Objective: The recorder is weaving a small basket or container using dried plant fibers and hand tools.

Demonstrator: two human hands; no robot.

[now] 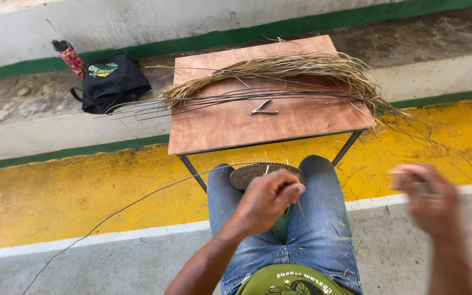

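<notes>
Head view: left hand (269, 199) on woven disc (255, 173) (black bag (113, 82) far left)

A black bag (110, 83) lies on the concrete step at about ten o'clock in the view, just left of the wooden table. It carries an oval printed label (102, 69) in green and yellow near its top edge. Touching the bag's upper left corner stands a tilted bottle (70, 57) with a red patterned wrap and a black cap.
</notes>
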